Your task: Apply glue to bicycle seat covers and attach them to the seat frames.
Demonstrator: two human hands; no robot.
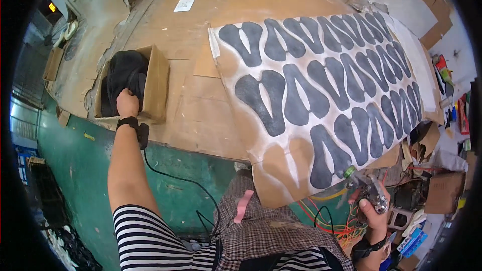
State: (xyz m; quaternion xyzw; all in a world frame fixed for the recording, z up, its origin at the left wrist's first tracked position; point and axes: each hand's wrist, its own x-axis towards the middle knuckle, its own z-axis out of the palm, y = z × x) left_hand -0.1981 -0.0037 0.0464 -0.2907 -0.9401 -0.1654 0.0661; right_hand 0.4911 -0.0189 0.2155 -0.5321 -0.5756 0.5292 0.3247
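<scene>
My left hand (128,103) reaches into a small open cardboard box (159,83) at the left of the table. Its fingers are closed on the black, soft-looking pieces (125,73) stacked inside; the fingertips are partly hidden. At the lower right, my right hand (374,213) grips a metal spray gun (372,194) with a green part at its end. Beyond it lies a cardboard sheet (228,62) dusted with white. Rows of dark grey, horseshoe-shaped pieces (261,101) cover most of this sheet. Near its front left corner a bare brown outline (274,166) shows.
Worn cardboard (188,90) covers the table, with a small white paper slip (184,4) at the back. Orange hoses (346,231) lie below on the right, by a brown carton (444,192). A black cable (186,173) runs from my left wrist. The floor (75,160) is green.
</scene>
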